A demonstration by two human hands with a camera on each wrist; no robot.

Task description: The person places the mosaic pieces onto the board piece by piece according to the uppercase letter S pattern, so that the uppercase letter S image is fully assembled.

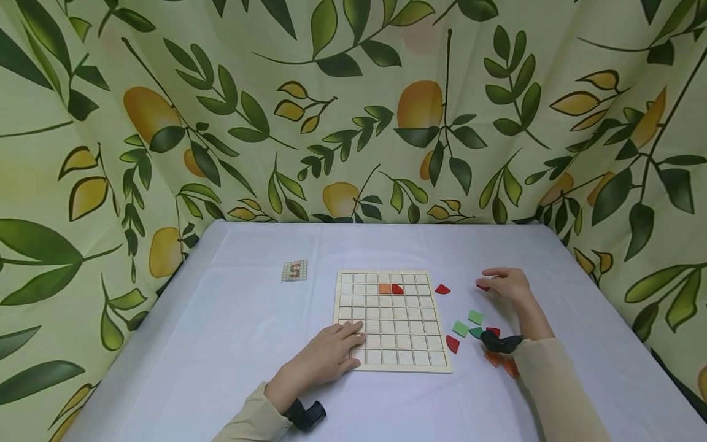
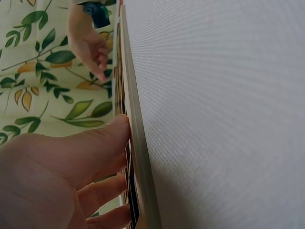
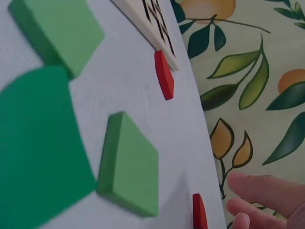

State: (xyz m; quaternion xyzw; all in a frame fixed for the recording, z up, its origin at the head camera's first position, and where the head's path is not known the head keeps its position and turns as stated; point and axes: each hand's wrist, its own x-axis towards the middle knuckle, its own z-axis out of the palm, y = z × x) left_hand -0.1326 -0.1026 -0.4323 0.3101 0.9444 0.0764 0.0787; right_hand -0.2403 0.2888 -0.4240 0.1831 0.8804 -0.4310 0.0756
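Note:
A wooden grid board (image 1: 394,328) lies flat on the table. My left hand (image 1: 326,353) rests on its near left corner; in the left wrist view the thumb (image 2: 102,138) touches the board's edge (image 2: 138,129). One orange square (image 1: 385,288) and a red quarter-round piece (image 1: 397,289) sit side by side in the grid's upper rows. Right of the board, my right hand (image 1: 510,287) hovers over a red piece (image 1: 482,286), partly hidden by its fingers. In the right wrist view this red piece (image 3: 199,212) is apart from the loosely bent fingers (image 3: 267,191).
Beside the board lie more red pieces (image 1: 442,289), light green squares (image 1: 461,329), a dark green piece (image 1: 475,332) and orange pieces (image 1: 509,367), partly under the right wrist. A small pattern card (image 1: 294,271) lies at the back left. A leaf-print curtain (image 1: 353,110) stands behind the table.

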